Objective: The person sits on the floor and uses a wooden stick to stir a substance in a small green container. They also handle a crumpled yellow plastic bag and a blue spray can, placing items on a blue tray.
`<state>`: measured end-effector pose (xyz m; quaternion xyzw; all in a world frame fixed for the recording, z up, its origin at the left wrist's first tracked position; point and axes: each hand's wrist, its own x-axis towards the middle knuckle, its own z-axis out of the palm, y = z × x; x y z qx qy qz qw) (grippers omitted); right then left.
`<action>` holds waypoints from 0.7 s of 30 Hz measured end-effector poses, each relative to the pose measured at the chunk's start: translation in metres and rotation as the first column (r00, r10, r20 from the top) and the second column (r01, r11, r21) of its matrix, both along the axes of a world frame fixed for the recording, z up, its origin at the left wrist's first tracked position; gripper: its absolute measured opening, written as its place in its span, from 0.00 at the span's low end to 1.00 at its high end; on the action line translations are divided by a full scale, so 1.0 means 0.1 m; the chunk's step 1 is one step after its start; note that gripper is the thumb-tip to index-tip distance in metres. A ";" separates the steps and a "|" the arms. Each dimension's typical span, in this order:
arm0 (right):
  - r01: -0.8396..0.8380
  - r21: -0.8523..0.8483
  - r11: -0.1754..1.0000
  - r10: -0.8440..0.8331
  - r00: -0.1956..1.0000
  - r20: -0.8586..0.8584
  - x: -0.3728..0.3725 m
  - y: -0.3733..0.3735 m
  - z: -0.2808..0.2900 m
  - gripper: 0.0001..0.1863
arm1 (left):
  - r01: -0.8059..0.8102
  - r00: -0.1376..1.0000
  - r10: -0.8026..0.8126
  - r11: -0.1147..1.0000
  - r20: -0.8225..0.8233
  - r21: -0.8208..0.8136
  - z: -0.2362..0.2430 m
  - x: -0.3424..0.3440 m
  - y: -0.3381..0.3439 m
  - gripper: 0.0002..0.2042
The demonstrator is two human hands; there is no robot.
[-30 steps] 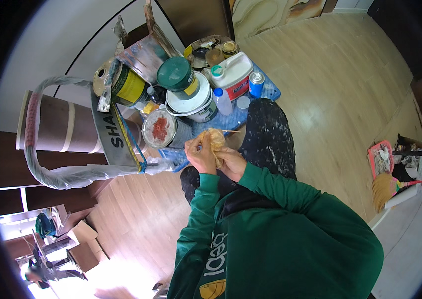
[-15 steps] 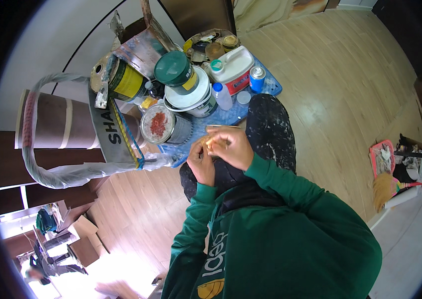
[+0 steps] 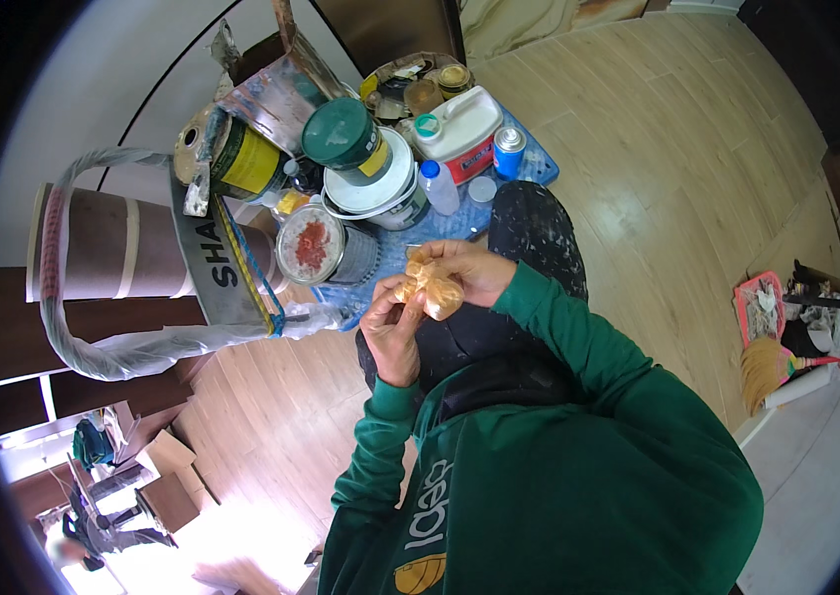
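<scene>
Head camera, looking straight down on a person in a green sweatshirt (image 3: 578, 476) who crouches over a wooden floor (image 3: 697, 159). Both hands meet in front of the chest around a small crumpled bag of clear orange-tinted plastic (image 3: 432, 286). The left hand (image 3: 392, 332) has its fingers curled up from below and pinches the bag's lower left edge. The right hand (image 3: 474, 273) closes over the top and right side, fingers bent tight on the plastic. Neither hand is open; both grip the same bag, which hangs in the air just above the person's paint-speckled dark knee (image 3: 534, 233).

The work in hand looks like opening or untwisting the bag; what it contains cannot be seen. The next move probably calls for one hand to hold the bag steady while the other pulls the plastic apart with the fingertips, without tearing it.

Beyond the hands, a blue mat (image 3: 529, 169) holds painting supplies: one open tin with red residue (image 3: 319, 248), one white bucket (image 3: 380, 188) topped by one green-lidded can (image 3: 345, 134), one yellow-labelled can (image 3: 241, 159), one white jug with a teal cap (image 3: 454, 124), one small clear bottle with a blue cap (image 3: 437, 186) and one blue spray can (image 3: 509, 149). One brown roll wrapped in plastic (image 3: 112, 248) lies to the left. One broom (image 3: 777, 362) lies far right.
</scene>
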<state>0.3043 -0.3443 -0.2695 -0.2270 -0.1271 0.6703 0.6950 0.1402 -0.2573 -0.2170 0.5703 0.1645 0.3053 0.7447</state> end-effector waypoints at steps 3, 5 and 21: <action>0.070 0.136 0.988 -0.006 0.905 -0.426 -0.34 0.09 -0.07 0.24 | -0.161 0.983 0.163 0.987 0.090 -0.026 -0.05 0.12 0.00 0.05; 0.255 0.033 0.966 -0.227 0.907 -0.354 -0.62 0.20 -0.09 0.19 | -0.296 0.955 0.296 0.954 -0.007 0.054 -0.10 0.17 0.03 0.05; 0.551 -0.316 0.772 -0.583 0.812 -0.007 -0.69 0.07 0.11 0.17 | 0.236 0.849 0.341 0.442 -0.405 0.866 -0.13 0.26 -0.02 0.14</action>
